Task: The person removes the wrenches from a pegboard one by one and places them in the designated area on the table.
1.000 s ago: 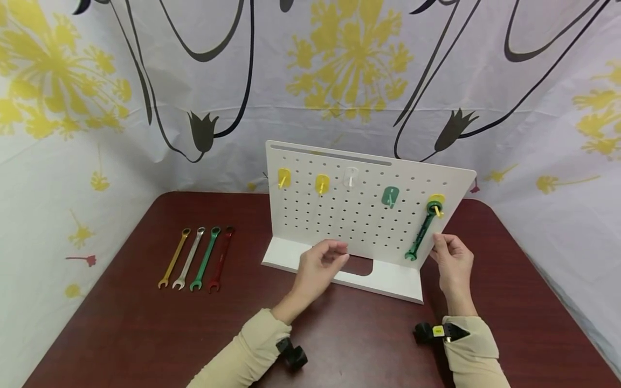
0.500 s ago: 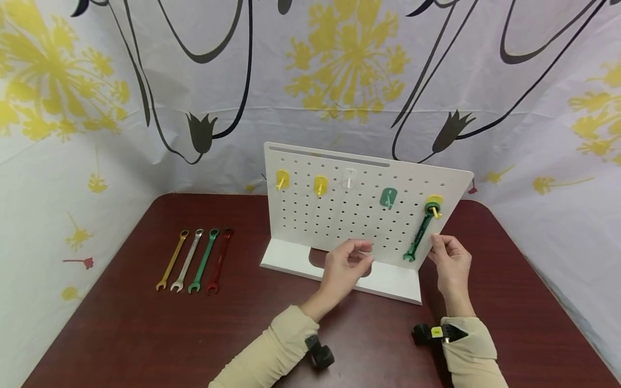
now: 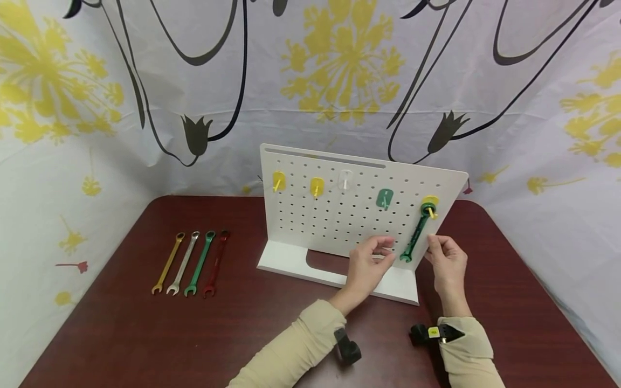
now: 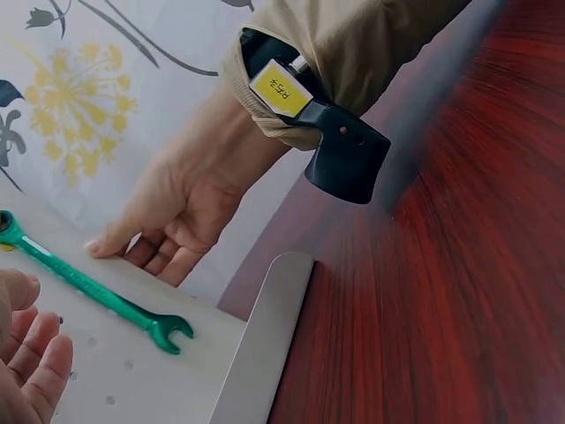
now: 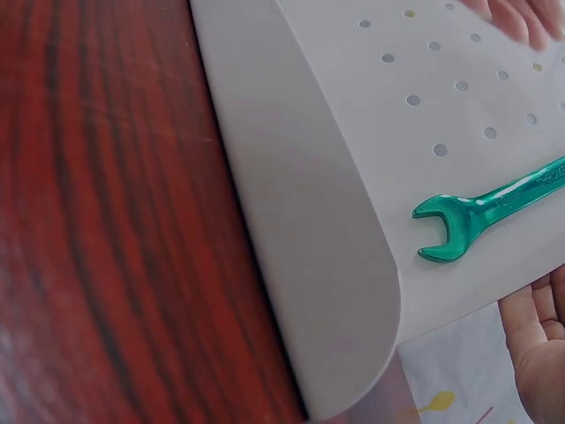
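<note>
My right hand point(image 3: 448, 267) pinches the right edge of a white pegboard point(image 3: 335, 215) between thumb and fingers. From a yellow hook point(image 3: 429, 200) near that edge hangs a dark green combination wrench point(image 3: 416, 231) by its ring end, tilted, open jaw downward. My left hand point(image 3: 366, 267) is in front of the board just left of this wrench, fingers loosely curved and holding nothing. In the left wrist view, the left fingers point(image 4: 44, 358) show beside the wrench point(image 4: 97, 290). The right wrist view shows its open end point(image 5: 450, 228) lying close against the board.
Other hooks on the board are yellow point(image 3: 278, 181), clear point(image 3: 345, 180) and green point(image 3: 385, 199). On the table point(image 3: 121, 334) at left lie a gold wrench point(image 3: 168, 264), a silver wrench point(image 3: 183, 264), a green wrench point(image 3: 200, 264) and a red wrench point(image 3: 216, 264). A patterned cloth point(image 3: 233, 161) hangs behind.
My left hand has moved right across the front of the pegboard toward the hanging wrench. My right hand stays at the board's right edge. The view has shifted slightly.
</note>
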`<action>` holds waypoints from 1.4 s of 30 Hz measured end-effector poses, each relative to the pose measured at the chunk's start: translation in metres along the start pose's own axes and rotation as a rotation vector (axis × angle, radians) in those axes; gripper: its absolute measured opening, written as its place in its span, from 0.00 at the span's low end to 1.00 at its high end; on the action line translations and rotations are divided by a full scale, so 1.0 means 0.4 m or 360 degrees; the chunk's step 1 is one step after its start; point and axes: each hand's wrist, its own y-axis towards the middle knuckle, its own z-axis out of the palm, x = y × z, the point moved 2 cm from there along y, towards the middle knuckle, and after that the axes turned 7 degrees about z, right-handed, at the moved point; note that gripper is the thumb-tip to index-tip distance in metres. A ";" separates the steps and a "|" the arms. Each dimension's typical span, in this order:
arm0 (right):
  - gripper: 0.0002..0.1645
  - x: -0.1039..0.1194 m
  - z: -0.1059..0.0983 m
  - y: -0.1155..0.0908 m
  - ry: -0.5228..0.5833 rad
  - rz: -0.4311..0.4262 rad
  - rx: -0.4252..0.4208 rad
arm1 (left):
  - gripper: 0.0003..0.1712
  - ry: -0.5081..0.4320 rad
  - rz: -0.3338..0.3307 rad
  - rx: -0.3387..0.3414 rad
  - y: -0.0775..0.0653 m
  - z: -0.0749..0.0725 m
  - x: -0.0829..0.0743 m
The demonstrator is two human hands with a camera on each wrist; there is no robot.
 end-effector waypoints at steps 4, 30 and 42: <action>0.12 -0.001 -0.001 0.003 -0.0001 -0.0007 0.0002 | 0.15 0.0010 0.0005 -0.0012 0.009 0.027 0.001; 0.09 -0.001 0.002 0.002 0.0053 -0.0085 0.0028 | 0.16 0.0151 -0.0053 -0.0201 0.031 0.120 0.021; 0.07 0.001 -0.001 0.001 0.0018 -0.0087 0.0024 | 0.16 0.0491 0.0033 -0.0305 0.032 0.141 0.021</action>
